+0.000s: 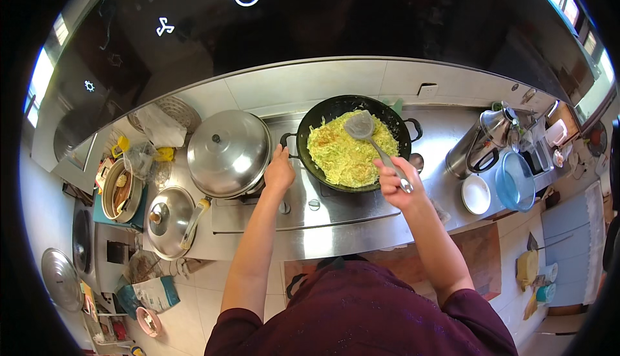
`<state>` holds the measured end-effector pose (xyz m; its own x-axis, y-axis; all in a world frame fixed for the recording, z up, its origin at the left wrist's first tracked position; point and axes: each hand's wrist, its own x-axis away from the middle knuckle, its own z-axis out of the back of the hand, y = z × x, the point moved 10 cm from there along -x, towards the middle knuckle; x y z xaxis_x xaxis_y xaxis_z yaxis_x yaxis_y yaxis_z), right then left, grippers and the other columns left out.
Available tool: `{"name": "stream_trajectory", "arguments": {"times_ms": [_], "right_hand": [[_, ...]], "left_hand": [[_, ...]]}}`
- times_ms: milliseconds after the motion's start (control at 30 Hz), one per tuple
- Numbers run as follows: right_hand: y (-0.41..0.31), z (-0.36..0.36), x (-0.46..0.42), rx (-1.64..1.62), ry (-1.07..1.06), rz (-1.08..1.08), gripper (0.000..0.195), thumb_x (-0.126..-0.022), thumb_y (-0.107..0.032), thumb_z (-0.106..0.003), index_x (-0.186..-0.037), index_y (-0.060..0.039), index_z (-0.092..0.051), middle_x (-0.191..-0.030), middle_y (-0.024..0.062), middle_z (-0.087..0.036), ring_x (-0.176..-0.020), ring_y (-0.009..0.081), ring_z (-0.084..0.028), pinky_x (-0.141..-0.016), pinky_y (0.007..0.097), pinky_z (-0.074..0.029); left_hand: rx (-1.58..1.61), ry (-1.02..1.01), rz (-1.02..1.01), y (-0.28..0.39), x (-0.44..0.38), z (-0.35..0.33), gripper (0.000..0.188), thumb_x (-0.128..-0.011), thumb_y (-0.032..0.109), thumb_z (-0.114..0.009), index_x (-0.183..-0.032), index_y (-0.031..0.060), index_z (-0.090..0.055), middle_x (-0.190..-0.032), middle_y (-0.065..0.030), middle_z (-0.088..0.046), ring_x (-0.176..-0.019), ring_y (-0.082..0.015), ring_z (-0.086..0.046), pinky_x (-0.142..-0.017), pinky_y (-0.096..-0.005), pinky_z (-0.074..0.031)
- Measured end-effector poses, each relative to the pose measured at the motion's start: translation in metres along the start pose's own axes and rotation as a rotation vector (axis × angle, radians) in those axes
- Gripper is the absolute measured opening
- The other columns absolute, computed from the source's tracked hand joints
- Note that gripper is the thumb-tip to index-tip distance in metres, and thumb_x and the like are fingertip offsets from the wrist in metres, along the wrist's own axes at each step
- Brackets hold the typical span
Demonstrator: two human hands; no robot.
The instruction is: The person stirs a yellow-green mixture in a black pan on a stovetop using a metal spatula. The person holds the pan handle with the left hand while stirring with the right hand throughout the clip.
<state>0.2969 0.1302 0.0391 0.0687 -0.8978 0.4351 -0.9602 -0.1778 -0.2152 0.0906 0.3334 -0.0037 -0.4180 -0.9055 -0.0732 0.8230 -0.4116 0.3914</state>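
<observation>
A black two-handled wok (334, 105) sits on the stainless steel gas stove (339, 213), filled with a yellow-green shredded food mixture (339, 155) that has orange-brown patches. My right hand (399, 181) grips the handle of a metal spatula (359, 126), whose blade lies flat on the food near the wok's far side. My left hand (280, 169) is at the wok's left loop handle (286, 142), fingers against it; whether they close around it cannot be told. Just left of that hand stands a large pan with a domed metal lid (230, 152).
A black range hood (310, 21) overhangs the stove. On the left counter lies a glass-and-metal lid (169, 220) beside a cleaver-like handled tool (195, 222). To the right stand a steel thermos jug (472, 147), a white bowl (475, 194) and a blue translucent basin (514, 181).
</observation>
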Motion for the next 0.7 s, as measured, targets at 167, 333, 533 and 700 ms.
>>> {"name": "stream_trajectory", "arguments": {"times_ms": [167, 333, 533, 700], "right_hand": [[-0.024, 0.045, -0.032, -0.153, -0.001, 0.021, 0.033, -0.094, -0.026, -0.046, -0.113, 0.0011, -0.045, -0.063, -0.0036, -0.043, -0.044, 0.0068, -0.036, -0.042, 0.0229, -0.028], [0.015, 0.052, 0.035, -0.37, 0.04, -0.004, 0.032, -0.092, -0.022, -0.049, -0.112, 0.0027, -0.048, -0.064, -0.0034, -0.044, -0.044, 0.007, -0.036, -0.042, 0.0223, -0.029], [0.042, 0.026, 0.099, -0.134, -0.059, -0.044, 0.036, -0.095, -0.027, -0.042, -0.117, 0.0006, -0.05, -0.063, -0.0023, -0.043, -0.042, 0.0069, -0.037, -0.041, 0.0225, -0.032], [0.033, 0.008, 0.11, 0.271, -0.08, 0.079, 0.037, -0.098, -0.029, -0.036, -0.119, -0.0008, -0.051, -0.063, -0.0018, -0.043, -0.04, 0.0072, -0.038, -0.04, 0.0245, -0.038]], "left_hand": [[-0.018, -0.007, -0.013, 0.003, -0.001, 0.002, 0.047, -0.088, 0.011, -0.045, -0.134, 0.0051, -0.043, -0.147, -0.0131, -0.032, -0.119, -0.0314, -0.05, -0.096, -0.0407, -0.043], [-0.012, 0.031, -0.009, -0.002, 0.003, 0.0, 0.047, -0.088, 0.011, -0.043, -0.135, 0.0044, -0.042, -0.146, -0.014, -0.033, -0.12, -0.0309, -0.049, -0.096, -0.0393, -0.043], [0.022, -0.034, 0.029, 0.004, 0.004, 0.006, 0.048, -0.087, 0.011, -0.045, -0.135, 0.0041, -0.042, -0.147, -0.0137, -0.032, -0.122, -0.0307, -0.047, -0.097, -0.0393, -0.042], [0.017, -0.013, 0.009, 0.0, 0.002, 0.001, 0.049, -0.086, 0.011, -0.046, -0.135, 0.0045, -0.042, -0.147, -0.0132, -0.031, -0.122, -0.0306, -0.047, -0.098, -0.0391, -0.042]]}}
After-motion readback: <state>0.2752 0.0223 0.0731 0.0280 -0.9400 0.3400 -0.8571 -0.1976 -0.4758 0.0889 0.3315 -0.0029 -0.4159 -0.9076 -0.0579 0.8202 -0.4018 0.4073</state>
